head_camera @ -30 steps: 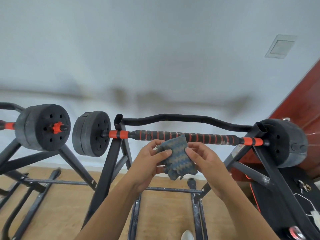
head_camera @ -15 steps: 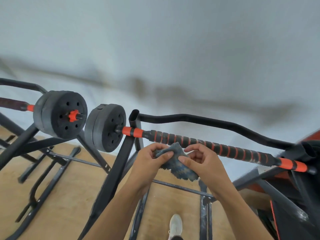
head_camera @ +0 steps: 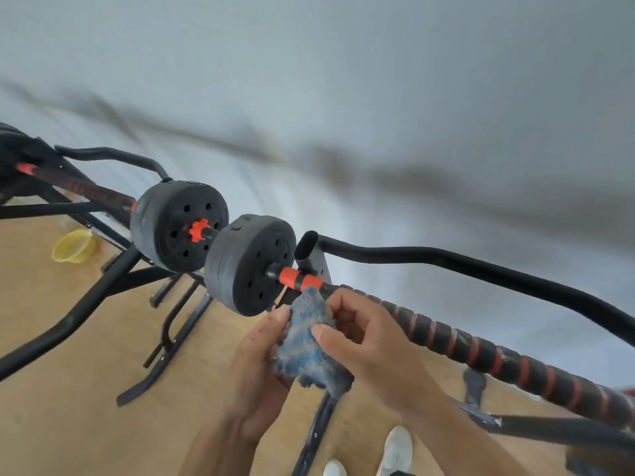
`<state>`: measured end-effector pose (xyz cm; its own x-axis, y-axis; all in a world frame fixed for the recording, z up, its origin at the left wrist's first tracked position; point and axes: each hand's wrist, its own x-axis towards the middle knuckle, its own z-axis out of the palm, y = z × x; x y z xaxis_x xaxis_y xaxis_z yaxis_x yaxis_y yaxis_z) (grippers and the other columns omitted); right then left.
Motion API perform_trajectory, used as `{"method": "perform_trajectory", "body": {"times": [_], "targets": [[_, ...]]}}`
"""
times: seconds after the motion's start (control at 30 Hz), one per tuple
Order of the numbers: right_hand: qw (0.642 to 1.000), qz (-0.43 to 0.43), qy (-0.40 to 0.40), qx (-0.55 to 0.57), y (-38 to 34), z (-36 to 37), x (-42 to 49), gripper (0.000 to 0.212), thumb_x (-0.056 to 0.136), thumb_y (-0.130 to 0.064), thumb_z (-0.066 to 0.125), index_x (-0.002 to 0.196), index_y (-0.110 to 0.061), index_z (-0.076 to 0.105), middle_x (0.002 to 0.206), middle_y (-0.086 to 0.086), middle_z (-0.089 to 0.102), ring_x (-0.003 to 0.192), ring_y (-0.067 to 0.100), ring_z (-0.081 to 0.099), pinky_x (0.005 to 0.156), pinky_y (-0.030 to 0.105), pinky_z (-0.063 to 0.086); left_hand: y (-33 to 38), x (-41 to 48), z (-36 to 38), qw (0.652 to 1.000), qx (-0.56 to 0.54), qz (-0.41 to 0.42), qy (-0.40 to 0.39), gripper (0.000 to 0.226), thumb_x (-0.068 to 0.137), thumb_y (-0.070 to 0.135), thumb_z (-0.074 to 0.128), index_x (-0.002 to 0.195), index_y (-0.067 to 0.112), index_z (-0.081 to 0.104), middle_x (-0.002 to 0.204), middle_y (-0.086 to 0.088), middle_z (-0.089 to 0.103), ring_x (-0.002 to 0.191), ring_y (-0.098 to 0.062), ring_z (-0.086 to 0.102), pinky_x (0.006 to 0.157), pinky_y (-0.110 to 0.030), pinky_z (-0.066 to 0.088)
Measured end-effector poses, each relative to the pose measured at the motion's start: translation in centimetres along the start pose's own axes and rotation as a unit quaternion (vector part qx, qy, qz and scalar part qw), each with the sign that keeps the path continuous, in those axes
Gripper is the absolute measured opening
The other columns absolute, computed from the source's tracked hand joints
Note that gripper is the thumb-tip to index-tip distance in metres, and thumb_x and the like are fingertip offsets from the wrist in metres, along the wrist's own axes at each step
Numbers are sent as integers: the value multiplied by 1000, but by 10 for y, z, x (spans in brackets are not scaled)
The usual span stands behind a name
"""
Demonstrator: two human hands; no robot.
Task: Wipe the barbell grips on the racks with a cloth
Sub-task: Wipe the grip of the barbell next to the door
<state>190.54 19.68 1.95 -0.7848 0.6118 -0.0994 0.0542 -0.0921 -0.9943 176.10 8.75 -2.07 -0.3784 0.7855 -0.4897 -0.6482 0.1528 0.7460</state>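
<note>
The cloth (head_camera: 309, 348), a blue, nubbly rag, is held bunched at the lower middle of the frame, just in front of the left end of the barbell grip (head_camera: 481, 352). It is pinched from the left by the left hand (head_camera: 256, 369), whose thumb is laid against its upper edge. From the right it is pinched by the right hand (head_camera: 364, 341), thumb pressed on its face and fingers curled behind. Whether the cloth touches the bar cannot be told (its top corner merely overlaps the orange collar (head_camera: 299, 279) in the picture).

The grip is wrapped in black with orange spiral stripes and is seen slanting from the centre down to the right edge. Left of the collar a black weight plate (head_camera: 247, 266) is mounted. Behind the collar the rack upright (head_camera: 311, 249) is topped by an open tube, and from it a black padded bar (head_camera: 481, 266) is carried rightward.

Further left, a second plate (head_camera: 175, 225) with an orange nut is borne on another rack, its bar running toward the upper left.

The floor (head_camera: 68, 389) is laid in pale wood, and black rack legs are spread across it. A yellow cup (head_camera: 74, 247) is seen on it at the left edge, and white shoes (head_camera: 398, 448) at the bottom. The upper half is filled by a pale grey wall (head_camera: 378, 80), blurred and crossed by a dark smear.
</note>
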Motion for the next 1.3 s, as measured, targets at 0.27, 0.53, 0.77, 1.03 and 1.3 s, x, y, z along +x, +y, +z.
{"method": "perform_trajectory", "body": {"times": [0.27,0.53,0.77,1.03,1.3], "targets": [[996,56,-73,-11,-9,-21,4,12,95,-22,72,100,-18,62,94,-4,76,90,15,75,72,31,61,-22,-17,41,969,-229,50,-73,98,101,75,16,155,-3,40,157,-28,43,148,-40,40,120,-50,34],[952,-95,49,-286,5,-41,4,12,89,-37,75,94,-40,65,85,-25,67,87,-1,66,69,11,54,-35,-9,62,992,-100,34,73,36,106,28,55,119,3,76,124,-25,71,111,-36,72,94,-45,59],[898,-4,51,-438,19,-106,-4,28,94,-42,67,121,-45,57,117,-25,60,98,-5,58,80,7,47,5,17,25,878,249,215,347,40,107,31,57,141,10,57,125,-5,69,111,-19,68,95,-32,54],[853,57,2,-519,33,-121,-17,49,91,-64,60,135,-43,54,124,-24,58,107,2,58,96,20,49,-9,79,-21,590,605,454,282,30,89,5,76,119,-1,73,114,-10,74,105,-23,70,89,-37,61],[830,40,32,-555,41,-105,-22,32,94,-60,57,119,-40,59,102,-20,57,90,5,56,79,13,45,-40,75,-7,623,621,440,179,48,103,25,49,145,1,57,155,-14,51,150,-23,40,122,-31,34]]}}
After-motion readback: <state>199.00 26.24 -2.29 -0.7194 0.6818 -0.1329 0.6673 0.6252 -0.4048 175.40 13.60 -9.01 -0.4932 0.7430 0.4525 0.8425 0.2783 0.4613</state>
